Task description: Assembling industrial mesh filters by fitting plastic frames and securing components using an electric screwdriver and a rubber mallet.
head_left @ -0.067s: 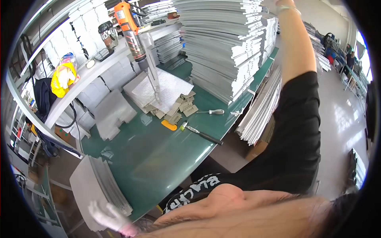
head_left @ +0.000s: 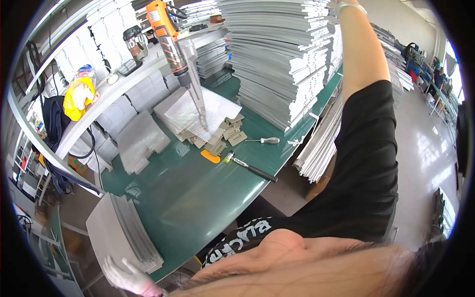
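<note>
My left hand [head_left: 126,278], in a white glove, is at the lower left with its fingers spread. It lies over the lower end of a short stack of pale grey panels [head_left: 110,230] on the table's left corner; whether it touches them I cannot tell. My right arm reaches up to the top edge, beside the tall stack of grey-white panels [head_left: 267,59]. Only the wrist and a bit of my right hand [head_left: 349,6] show there; its fingers are out of sight. Between the arms hangs an orange electric screwdriver [head_left: 166,29], bit pointing down.
On the green table [head_left: 198,193] lie a hammer [head_left: 252,170], a screwdriver [head_left: 267,140], a yellow tool [head_left: 210,156], small beige parts [head_left: 230,133], a bubble-wrap sheet [head_left: 210,111] and a grey panel [head_left: 141,141]. A shelf [head_left: 111,89] runs along the far left, holding a yellow bag [head_left: 76,101].
My left hand has shifted slightly left along the short stack. My right arm has moved a little left at the top. The hanging electric screwdriver has swung slightly right.
</note>
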